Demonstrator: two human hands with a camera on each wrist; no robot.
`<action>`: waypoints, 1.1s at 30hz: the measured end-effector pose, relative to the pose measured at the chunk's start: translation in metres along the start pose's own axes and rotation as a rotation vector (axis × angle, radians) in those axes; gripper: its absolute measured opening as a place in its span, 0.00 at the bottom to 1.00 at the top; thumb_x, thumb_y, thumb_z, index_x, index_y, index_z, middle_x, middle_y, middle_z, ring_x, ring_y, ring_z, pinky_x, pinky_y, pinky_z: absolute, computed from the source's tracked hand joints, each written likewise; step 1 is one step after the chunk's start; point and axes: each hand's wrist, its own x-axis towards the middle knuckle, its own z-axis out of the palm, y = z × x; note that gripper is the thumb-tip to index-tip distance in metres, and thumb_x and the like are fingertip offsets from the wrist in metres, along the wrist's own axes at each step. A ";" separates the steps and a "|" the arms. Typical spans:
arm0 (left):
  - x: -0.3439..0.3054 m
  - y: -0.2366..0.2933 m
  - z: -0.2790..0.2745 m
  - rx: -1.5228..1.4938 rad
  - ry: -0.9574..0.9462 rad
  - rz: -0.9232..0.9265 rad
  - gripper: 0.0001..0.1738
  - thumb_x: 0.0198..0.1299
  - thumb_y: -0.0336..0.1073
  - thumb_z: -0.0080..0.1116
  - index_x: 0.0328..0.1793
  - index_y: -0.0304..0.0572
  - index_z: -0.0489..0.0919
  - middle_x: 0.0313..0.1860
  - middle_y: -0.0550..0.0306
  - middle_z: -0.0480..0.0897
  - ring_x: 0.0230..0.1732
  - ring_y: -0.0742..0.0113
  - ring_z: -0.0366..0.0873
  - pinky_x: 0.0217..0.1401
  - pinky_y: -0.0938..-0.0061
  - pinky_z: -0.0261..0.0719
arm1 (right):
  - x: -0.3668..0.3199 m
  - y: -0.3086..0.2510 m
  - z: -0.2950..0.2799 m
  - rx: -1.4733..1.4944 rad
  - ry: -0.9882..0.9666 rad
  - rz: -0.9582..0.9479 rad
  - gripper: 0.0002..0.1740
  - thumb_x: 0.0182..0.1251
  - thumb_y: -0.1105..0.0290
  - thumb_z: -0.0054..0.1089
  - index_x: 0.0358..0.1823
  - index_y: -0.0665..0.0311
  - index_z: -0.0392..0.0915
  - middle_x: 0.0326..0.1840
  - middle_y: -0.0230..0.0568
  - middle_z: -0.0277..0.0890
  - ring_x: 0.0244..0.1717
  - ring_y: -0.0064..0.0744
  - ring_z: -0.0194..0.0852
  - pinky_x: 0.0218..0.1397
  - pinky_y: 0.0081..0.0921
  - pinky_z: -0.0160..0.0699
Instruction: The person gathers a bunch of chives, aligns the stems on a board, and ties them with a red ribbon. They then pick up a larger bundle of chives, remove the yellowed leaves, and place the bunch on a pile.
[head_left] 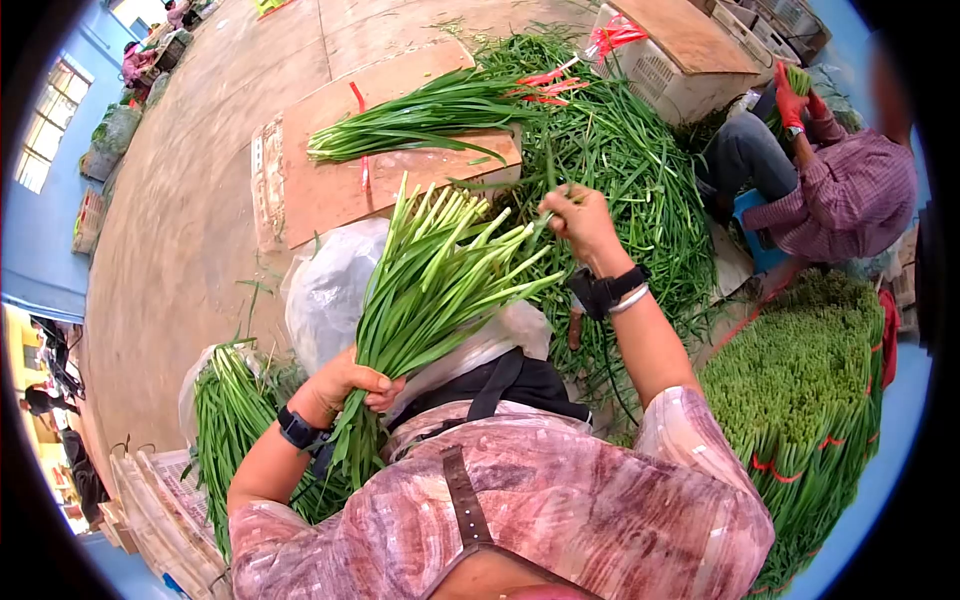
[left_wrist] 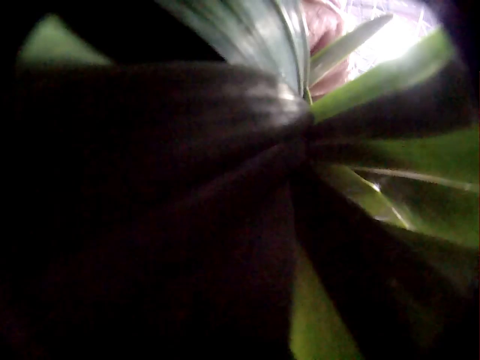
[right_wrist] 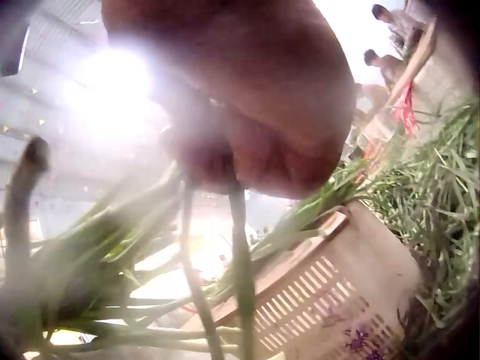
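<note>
In the head view the left hand [head_left: 362, 384] grips a thick bunch of long green stalks [head_left: 425, 275] near its leafy end, with the pale cut ends fanned up and to the right. The right hand [head_left: 583, 225] is raised just right of those pale ends, its fingers curled and pinching thin green blades. The right wrist view shows that hand [right_wrist: 240, 97] close up, with narrow stalks [right_wrist: 241, 277] hanging from its fingers. Dark, blurred leaves [left_wrist: 405, 187] fill most of the left wrist view.
Ahead, a board [head_left: 330, 200] on a crate bears another bunch [head_left: 410, 120] and red ties. Loose greens [head_left: 640, 190] heap at the right. A person [head_left: 830, 190] in red gloves sits beyond, near bundled stalks [head_left: 800, 390]. More greens [head_left: 235, 410] lie at the left.
</note>
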 end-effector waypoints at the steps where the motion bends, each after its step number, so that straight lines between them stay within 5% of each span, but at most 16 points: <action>1: 0.001 0.000 -0.001 0.012 -0.004 0.003 0.23 0.46 0.26 0.64 0.50 0.34 0.71 0.24 0.54 0.72 0.15 0.72 0.65 0.20 0.75 0.62 | 0.001 0.000 -0.009 0.097 0.033 -0.008 0.04 0.66 0.74 0.58 0.32 0.63 0.74 0.27 0.36 0.80 0.17 0.14 0.67 0.17 0.11 0.64; 3: 0.001 -0.001 -0.004 0.027 -0.001 0.010 0.22 0.46 0.27 0.64 0.49 0.33 0.71 0.24 0.55 0.72 0.15 0.72 0.65 0.20 0.75 0.62 | -0.003 -0.009 -0.014 0.193 0.014 -0.057 0.03 0.64 0.73 0.59 0.32 0.62 0.75 0.28 0.34 0.78 0.19 0.15 0.68 0.19 0.13 0.65; 6: 0.003 0.002 0.003 0.007 0.022 -0.014 0.21 0.46 0.27 0.64 0.47 0.33 0.73 0.23 0.56 0.72 0.15 0.72 0.65 0.20 0.74 0.62 | -0.028 -0.032 0.015 -0.483 -0.264 -0.211 0.04 0.61 0.73 0.61 0.34 0.65 0.77 0.30 0.35 0.78 0.23 0.18 0.72 0.26 0.17 0.71; 7: 0.005 0.001 0.002 0.018 0.015 -0.016 0.21 0.46 0.27 0.64 0.48 0.33 0.73 0.22 0.56 0.72 0.16 0.72 0.65 0.20 0.74 0.62 | -0.032 -0.026 0.026 -0.500 -0.373 -0.262 0.07 0.58 0.73 0.64 0.36 0.67 0.78 0.29 0.33 0.78 0.26 0.21 0.73 0.32 0.21 0.74; 8: 0.007 0.000 0.000 0.030 0.008 -0.015 0.21 0.46 0.28 0.64 0.48 0.33 0.73 0.22 0.56 0.71 0.16 0.73 0.65 0.20 0.74 0.62 | -0.034 -0.021 0.033 -0.797 -0.374 -0.455 0.07 0.57 0.74 0.63 0.37 0.67 0.77 0.26 0.33 0.78 0.25 0.24 0.73 0.33 0.23 0.74; 10: 0.009 0.001 -0.001 0.045 -0.002 -0.012 0.21 0.47 0.28 0.64 0.48 0.33 0.72 0.22 0.57 0.71 0.16 0.73 0.65 0.20 0.74 0.62 | -0.028 -0.005 0.040 -0.819 -0.431 -0.504 0.08 0.56 0.74 0.63 0.37 0.66 0.77 0.23 0.38 0.78 0.24 0.27 0.73 0.33 0.26 0.74; 11: 0.008 0.001 -0.001 0.045 -0.003 -0.009 0.22 0.47 0.28 0.64 0.49 0.34 0.72 0.21 0.57 0.71 0.16 0.73 0.64 0.21 0.74 0.62 | -0.028 -0.001 0.040 -0.915 -0.377 -0.526 0.06 0.56 0.77 0.60 0.37 0.66 0.76 0.23 0.44 0.76 0.24 0.30 0.74 0.32 0.28 0.74; 16: 0.006 -0.002 -0.003 -0.011 -0.042 -0.013 0.24 0.49 0.30 0.65 0.52 0.34 0.71 0.21 0.59 0.69 0.15 0.74 0.63 0.21 0.75 0.61 | -0.022 0.009 0.034 -0.835 -0.032 -0.586 0.06 0.55 0.79 0.55 0.35 0.65 0.76 0.24 0.44 0.76 0.25 0.31 0.73 0.32 0.26 0.73; 18: 0.005 -0.005 -0.009 -0.029 -0.085 -0.006 0.24 0.49 0.30 0.65 0.53 0.34 0.70 0.22 0.59 0.68 0.15 0.75 0.63 0.21 0.75 0.61 | 0.003 0.014 0.006 -0.552 0.059 -0.411 0.07 0.55 0.78 0.59 0.37 0.67 0.77 0.31 0.49 0.80 0.33 0.42 0.80 0.37 0.32 0.78; 20: 0.000 -0.002 -0.005 -0.016 -0.070 0.022 0.26 0.50 0.31 0.65 0.55 0.34 0.69 0.23 0.58 0.69 0.15 0.75 0.63 0.21 0.76 0.60 | 0.013 0.002 -0.025 -0.236 0.293 -0.151 0.11 0.57 0.74 0.64 0.39 0.71 0.76 0.32 0.46 0.80 0.34 0.37 0.79 0.39 0.31 0.79; 22: -0.004 -0.003 -0.007 -0.023 -0.071 0.040 0.27 0.50 0.31 0.65 0.56 0.34 0.68 0.23 0.57 0.69 0.15 0.75 0.63 0.20 0.76 0.60 | 0.039 0.024 -0.085 -0.713 0.400 -0.249 0.17 0.57 0.71 0.66 0.45 0.73 0.75 0.35 0.48 0.80 0.36 0.39 0.80 0.41 0.34 0.80; 24: -0.005 -0.005 -0.009 -0.042 -0.059 0.055 0.29 0.49 0.31 0.65 0.58 0.34 0.68 0.24 0.56 0.70 0.14 0.75 0.63 0.20 0.77 0.60 | 0.012 0.015 -0.078 -1.281 0.517 -0.356 0.21 0.56 0.70 0.68 0.49 0.73 0.73 0.36 0.49 0.80 0.36 0.42 0.80 0.42 0.35 0.80; 26: -0.004 -0.004 -0.008 -0.060 -0.052 0.061 0.29 0.49 0.30 0.64 0.58 0.34 0.68 0.24 0.55 0.70 0.14 0.75 0.63 0.20 0.77 0.60 | -0.005 -0.010 -0.071 -1.388 0.374 -0.375 0.23 0.56 0.67 0.68 0.50 0.72 0.75 0.36 0.52 0.80 0.37 0.45 0.81 0.42 0.36 0.80; 28: -0.001 -0.001 -0.003 -0.050 -0.021 0.082 0.29 0.48 0.29 0.64 0.57 0.34 0.68 0.24 0.55 0.70 0.14 0.75 0.63 0.20 0.77 0.60 | -0.029 -0.034 -0.025 -0.568 0.081 -0.224 0.17 0.56 0.67 0.67 0.44 0.71 0.78 0.33 0.50 0.80 0.35 0.46 0.80 0.42 0.34 0.80; 30: 0.002 0.000 0.001 -0.024 -0.001 0.085 0.29 0.47 0.29 0.64 0.57 0.34 0.68 0.24 0.55 0.70 0.14 0.74 0.63 0.20 0.77 0.60 | -0.057 -0.044 0.020 -0.815 -0.023 -0.482 0.16 0.54 0.64 0.68 0.39 0.68 0.80 0.30 0.45 0.80 0.32 0.42 0.80 0.39 0.34 0.79; 33: 0.006 0.003 0.006 0.047 0.010 0.115 0.29 0.46 0.28 0.65 0.56 0.35 0.68 0.24 0.55 0.71 0.15 0.73 0.64 0.20 0.77 0.61 | -0.061 -0.028 0.057 -0.943 -0.114 -0.264 0.19 0.49 0.59 0.71 0.38 0.65 0.81 0.29 0.41 0.80 0.31 0.40 0.80 0.37 0.33 0.77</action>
